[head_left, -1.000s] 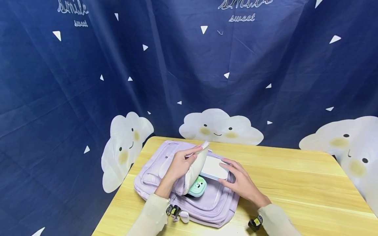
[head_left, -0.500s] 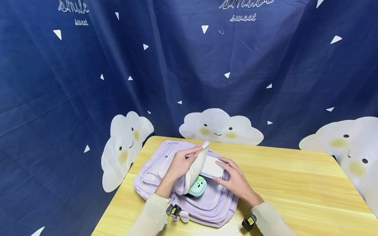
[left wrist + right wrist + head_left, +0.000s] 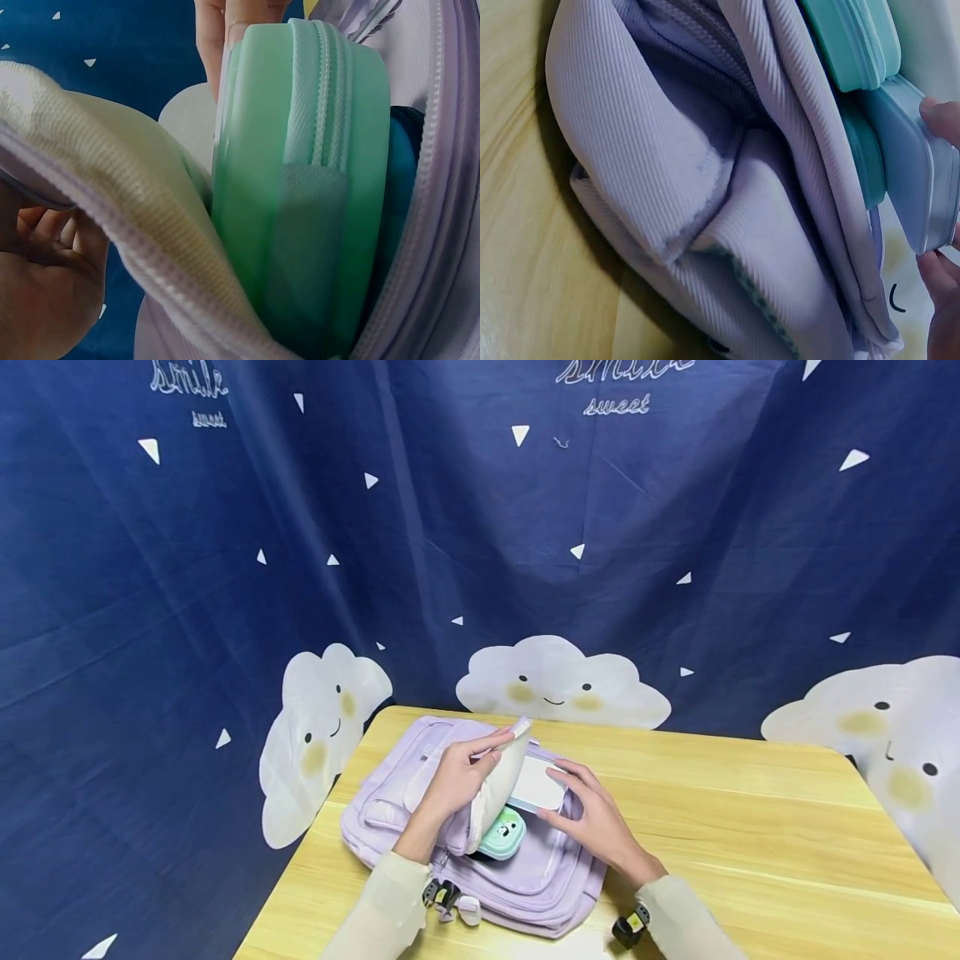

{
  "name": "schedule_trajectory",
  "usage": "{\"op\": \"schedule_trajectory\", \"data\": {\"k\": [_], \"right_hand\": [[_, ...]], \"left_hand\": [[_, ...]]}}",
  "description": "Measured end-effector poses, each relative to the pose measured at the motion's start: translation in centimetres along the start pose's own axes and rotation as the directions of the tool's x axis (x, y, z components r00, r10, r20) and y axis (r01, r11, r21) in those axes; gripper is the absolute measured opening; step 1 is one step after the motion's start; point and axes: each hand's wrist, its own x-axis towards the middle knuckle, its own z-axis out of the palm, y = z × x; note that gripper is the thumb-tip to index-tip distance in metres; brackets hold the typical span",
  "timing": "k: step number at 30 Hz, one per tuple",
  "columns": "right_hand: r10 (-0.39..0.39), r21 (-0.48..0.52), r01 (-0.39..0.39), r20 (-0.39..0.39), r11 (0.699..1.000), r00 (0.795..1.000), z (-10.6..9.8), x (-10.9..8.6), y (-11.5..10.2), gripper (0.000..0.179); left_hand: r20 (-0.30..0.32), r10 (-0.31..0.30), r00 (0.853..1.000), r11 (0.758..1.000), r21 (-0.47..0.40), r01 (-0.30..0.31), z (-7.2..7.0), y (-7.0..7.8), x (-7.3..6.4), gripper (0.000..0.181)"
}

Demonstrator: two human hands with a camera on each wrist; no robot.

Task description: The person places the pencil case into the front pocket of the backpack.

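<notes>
A lilac backpack (image 3: pixel 536 902) lies on the table with its front pocket unzipped. My left hand (image 3: pixel 453 777) pinches the upper edge of the pocket's cream-lined flap (image 3: pixel 498 789) and holds it raised. Between thumb and fingers, my right hand (image 3: pixel 600 827) grips a flat white and light-blue box (image 3: pixel 536 783), partly behind the flap at the pocket's opening. A mint-green zip case (image 3: pixel 504 833) with a panda picture sits in the pocket, beside the box. In the right wrist view, a darker teal item (image 3: pixel 866 154) shows below the mint case; its kind is unclear.
The pale wooden table (image 3: pixel 750 827) extends to the right of the backpack. A small charm (image 3: pixel 468 910) hangs at the bag's near side. Behind the table hangs a dark blue curtain (image 3: pixel 480 527) printed with clouds and triangles.
My right hand has moved a little left with the box, bringing it further in behind the flap, and hardly moves over the last half second. The left hand and flap stay in place.
</notes>
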Motion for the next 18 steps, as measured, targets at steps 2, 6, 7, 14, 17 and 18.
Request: {"op": "schedule_trajectory", "data": {"k": [2,6,7,14,17,18], "right_hand": [[0.003,0.011,-0.003,0.004,1.0,1.0,-0.2,-0.1,0.1,0.072],[0.013,0.027,-0.014,0.006,1.0,1.0,-0.5,-0.2,0.3,0.074],[0.013,0.029,-0.014,0.005,0.999,1.0,-0.6,-0.2,0.4,0.075],[0.034,0.05,-0.034,0.005,0.998,0.999,-0.9,-0.6,1.1,0.079],[0.051,0.089,-0.052,0.014,0.995,0.999,-0.9,-0.8,1.3,0.077],[0.053,0.102,-0.054,0.016,0.993,0.998,-1.0,-0.9,1.4,0.076]], "left_hand": [[0.002,0.002,1.0,1.0,-0.006,-0.002,0.0,-0.1,0.0,0.037],[0.004,0.007,1.0,1.0,-0.015,-0.007,0.0,-0.1,0.0,0.037],[0.004,0.009,1.0,1.0,-0.017,-0.009,0.0,-0.1,0.0,0.037],[-0.001,0.012,1.0,1.0,-0.014,-0.012,-0.1,0.0,-0.1,0.037],[-0.002,0.013,1.0,1.0,-0.016,-0.013,-0.1,0.0,-0.1,0.037],[-0.002,0.012,1.0,1.0,-0.016,-0.013,-0.1,-0.1,-0.1,0.037]]}}
